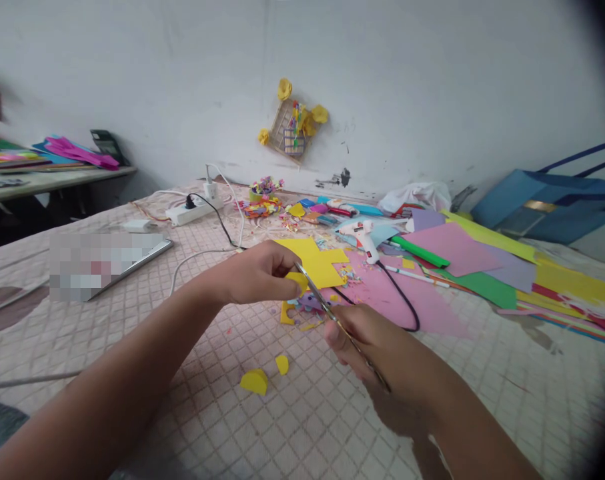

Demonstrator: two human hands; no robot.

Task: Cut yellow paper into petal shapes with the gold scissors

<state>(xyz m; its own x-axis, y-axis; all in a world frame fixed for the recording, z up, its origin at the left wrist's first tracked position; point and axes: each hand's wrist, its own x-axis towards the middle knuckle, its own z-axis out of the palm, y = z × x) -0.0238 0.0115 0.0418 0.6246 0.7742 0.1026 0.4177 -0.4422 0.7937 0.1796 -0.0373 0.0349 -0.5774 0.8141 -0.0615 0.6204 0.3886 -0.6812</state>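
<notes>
My left hand (259,270) pinches a small yellow paper piece (299,283) between thumb and fingers. A pair of scissors (321,299) is gripped in my right hand (365,340), its blades pointing up and left to the edge of that piece. Whether the blades are parted is hard to tell. Below my hands, a folded-looking yellow half-round (255,381) and a smaller yellow cutout (282,364) lie on the quilted cover. Behind the hands is a larger yellow sheet (317,263) with notched edges, and a yellow scrap (287,313) lies under the scissors.
A white glue gun (361,237) with a black cord rests on pink paper (432,303). Coloured sheets (447,247) spread to the right near a blue bag (552,200). At left are a tablet (132,268) and a power strip (189,212) with cables.
</notes>
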